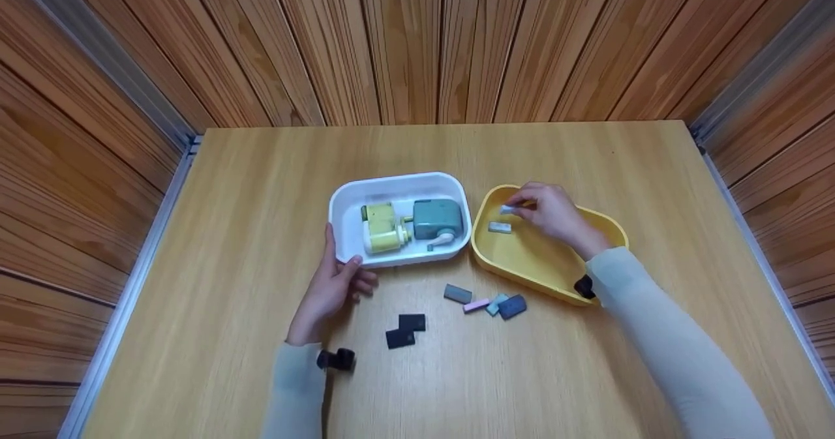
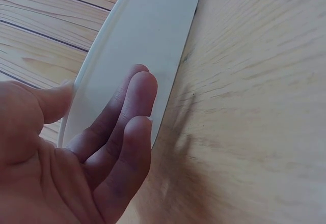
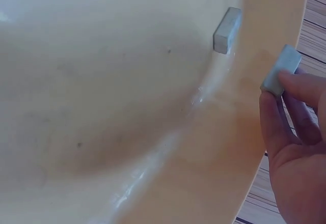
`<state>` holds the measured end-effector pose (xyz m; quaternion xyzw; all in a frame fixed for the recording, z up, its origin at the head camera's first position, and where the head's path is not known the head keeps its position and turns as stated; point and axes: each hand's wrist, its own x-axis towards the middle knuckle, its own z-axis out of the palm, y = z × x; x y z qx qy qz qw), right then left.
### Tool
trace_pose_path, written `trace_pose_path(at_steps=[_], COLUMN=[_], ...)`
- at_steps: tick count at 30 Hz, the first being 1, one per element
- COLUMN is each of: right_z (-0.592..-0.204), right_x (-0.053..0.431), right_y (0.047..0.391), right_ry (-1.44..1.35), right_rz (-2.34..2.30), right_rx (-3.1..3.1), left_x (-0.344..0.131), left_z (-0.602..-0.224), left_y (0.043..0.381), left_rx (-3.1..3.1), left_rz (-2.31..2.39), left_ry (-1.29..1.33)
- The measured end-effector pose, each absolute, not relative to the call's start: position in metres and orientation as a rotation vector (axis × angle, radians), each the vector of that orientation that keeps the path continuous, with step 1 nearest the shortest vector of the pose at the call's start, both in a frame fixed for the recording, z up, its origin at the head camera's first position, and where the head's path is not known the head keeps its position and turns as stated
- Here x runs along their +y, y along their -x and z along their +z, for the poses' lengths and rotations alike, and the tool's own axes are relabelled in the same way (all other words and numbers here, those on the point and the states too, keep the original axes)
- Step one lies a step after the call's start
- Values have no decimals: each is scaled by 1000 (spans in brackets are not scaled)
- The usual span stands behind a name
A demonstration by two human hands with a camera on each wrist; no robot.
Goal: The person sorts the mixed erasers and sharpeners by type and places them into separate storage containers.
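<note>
My head view is looking forward and down; close up, my left wrist view is sharing its white tray (image 1: 399,187), my right its yellow tray (image 1: 541,260).

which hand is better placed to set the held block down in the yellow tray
Likely the right hand: it pinches that block over the yellow tray, while the left hand holds the white tray.

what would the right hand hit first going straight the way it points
Probably the yellow tray, at its left wall, though how high the right hand sits is unclear.
</note>
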<state>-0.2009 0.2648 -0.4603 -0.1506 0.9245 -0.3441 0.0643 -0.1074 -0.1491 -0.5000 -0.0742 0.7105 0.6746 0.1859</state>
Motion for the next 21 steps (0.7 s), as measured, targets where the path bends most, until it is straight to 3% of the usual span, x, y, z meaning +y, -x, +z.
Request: trace_pose_path(at_steps=[12, 21], right_z=[-474, -481], right_x=[263, 262], right_y=[203, 204], right_ry=[481, 354], right_rz=[-984, -1078], right_rx=[2691, 2589], left_x=[-148, -150], left_z=[-500, -500], left_y=[107, 106], left_rx=[2022, 2031], left_rz=[1907, 1898], left_ry=[178, 165])
